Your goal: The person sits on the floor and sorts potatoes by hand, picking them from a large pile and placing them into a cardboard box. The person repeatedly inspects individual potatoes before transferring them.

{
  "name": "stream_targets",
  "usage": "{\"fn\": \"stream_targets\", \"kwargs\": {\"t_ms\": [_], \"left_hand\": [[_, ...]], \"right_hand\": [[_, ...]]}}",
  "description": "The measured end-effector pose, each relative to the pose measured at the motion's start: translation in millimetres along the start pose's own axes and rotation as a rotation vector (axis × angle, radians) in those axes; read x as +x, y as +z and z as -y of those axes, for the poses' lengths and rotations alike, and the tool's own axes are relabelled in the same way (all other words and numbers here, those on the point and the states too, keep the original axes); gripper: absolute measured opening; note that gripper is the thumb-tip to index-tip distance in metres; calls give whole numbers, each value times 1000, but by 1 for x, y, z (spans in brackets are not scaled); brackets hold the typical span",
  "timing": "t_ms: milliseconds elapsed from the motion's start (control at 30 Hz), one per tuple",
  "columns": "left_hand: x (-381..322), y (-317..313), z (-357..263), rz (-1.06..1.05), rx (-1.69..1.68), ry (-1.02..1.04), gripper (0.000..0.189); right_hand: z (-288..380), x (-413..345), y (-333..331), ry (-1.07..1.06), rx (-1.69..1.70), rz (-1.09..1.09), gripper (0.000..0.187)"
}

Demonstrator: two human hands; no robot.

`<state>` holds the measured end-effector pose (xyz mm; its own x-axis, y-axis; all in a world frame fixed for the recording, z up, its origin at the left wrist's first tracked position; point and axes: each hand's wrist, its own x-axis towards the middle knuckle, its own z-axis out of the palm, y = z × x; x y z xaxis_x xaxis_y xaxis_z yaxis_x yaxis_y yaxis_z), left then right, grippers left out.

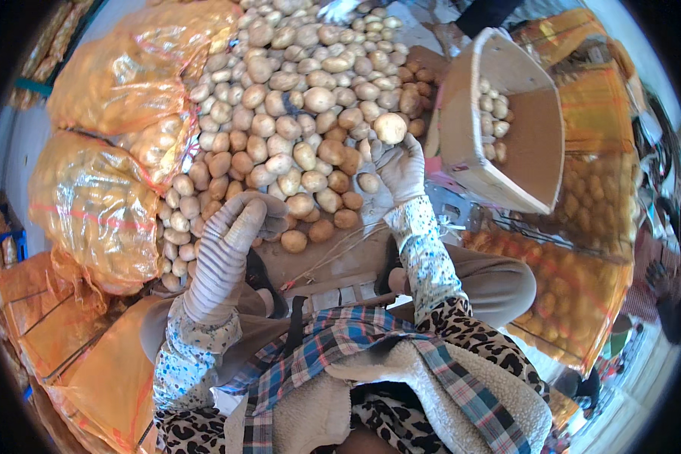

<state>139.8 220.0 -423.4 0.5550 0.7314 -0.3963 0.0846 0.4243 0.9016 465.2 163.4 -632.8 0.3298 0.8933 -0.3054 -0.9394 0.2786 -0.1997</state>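
Note:
A large heap of loose potatoes [284, 127] lies on the ground before me. My right hand [394, 164], in a pale glove, is at the heap's right side, with a large light potato [390, 128] at its fingertips. My left hand [244, 218], in a striped pale glove, hovers over the heap's near left part with its fingers curled; whether something is inside them is hidden. A tall cardboard box [522, 142] stands right of the heap, with small potatoes [495, 119] inside it.
Full orange mesh sacks [91, 210] stand at the left. More potato sacks [550, 289] line the right side behind the box. A string [332, 249] lies on the ground near my feet. At the top, another person's gloved hand [338, 10] touches the heap's far edge.

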Motion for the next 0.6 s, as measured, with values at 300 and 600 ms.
{"fn": "stream_targets", "kwargs": {"t_ms": [300, 600], "left_hand": [[-3, 33, -2, 203, 69, 180, 34], [17, 26, 15, 154, 50, 95, 30]], "right_hand": [[34, -110, 114, -63, -39, -23, 54], [82, -194, 160, -85, -67, 17, 52]]}}
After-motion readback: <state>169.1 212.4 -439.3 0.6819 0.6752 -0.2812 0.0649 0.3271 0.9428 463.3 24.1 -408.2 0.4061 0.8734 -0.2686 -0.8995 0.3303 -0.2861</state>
